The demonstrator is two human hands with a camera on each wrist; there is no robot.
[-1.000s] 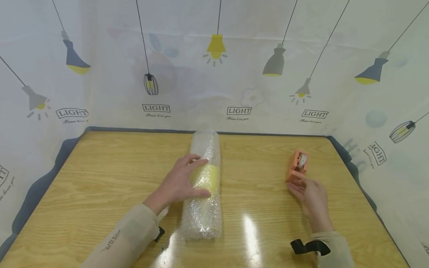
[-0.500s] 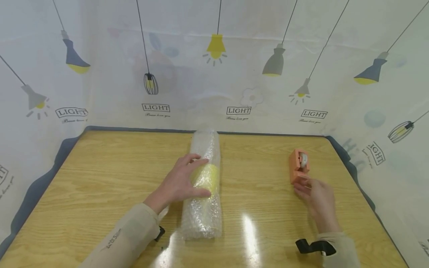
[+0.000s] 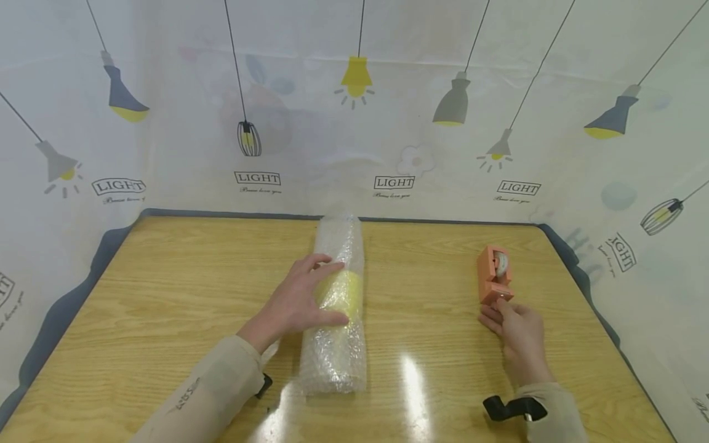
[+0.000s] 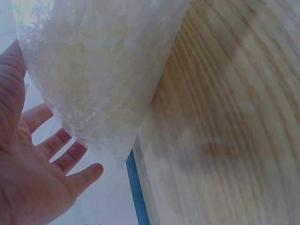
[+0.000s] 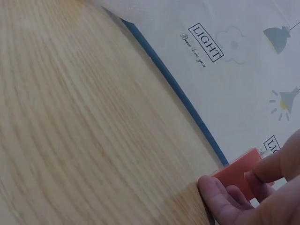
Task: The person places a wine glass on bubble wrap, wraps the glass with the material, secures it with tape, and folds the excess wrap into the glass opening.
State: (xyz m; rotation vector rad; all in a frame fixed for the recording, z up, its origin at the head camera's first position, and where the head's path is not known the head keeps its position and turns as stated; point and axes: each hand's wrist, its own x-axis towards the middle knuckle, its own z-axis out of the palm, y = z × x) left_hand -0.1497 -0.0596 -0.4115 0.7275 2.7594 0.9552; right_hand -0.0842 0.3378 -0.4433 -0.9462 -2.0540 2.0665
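Note:
In the head view a bubble-wrapped roll (image 3: 332, 363), with a yellow band showing through, lies lengthwise at mid-table. My left hand (image 3: 296, 301) rests across it, fingers and thumb spread; the left wrist view has the fingers relaxed along the bubble wrap (image 4: 103, 70). Off to the right stands an orange tape dispenser (image 3: 487, 277) with a clear roll of tape (image 3: 501, 263) in it. Right at its front end, my right hand (image 3: 520, 332) pinches with thumb and finger at the tape's end, which the fingertips mostly hide. Its other fingers curl beneath, beside the dispenser (image 5: 239, 173).
The wooden table (image 3: 183, 277) has a dark blue border at its back and sides. A pale curtain (image 3: 310, 154) printed with lamps surrounds it. A black strap (image 3: 515, 407) sits at the right cuff.
The tape dispenser has shifted slightly right since a second ago. My right hand went right, then came back a little left to the dispenser's front. My left hand has stayed on the roll.

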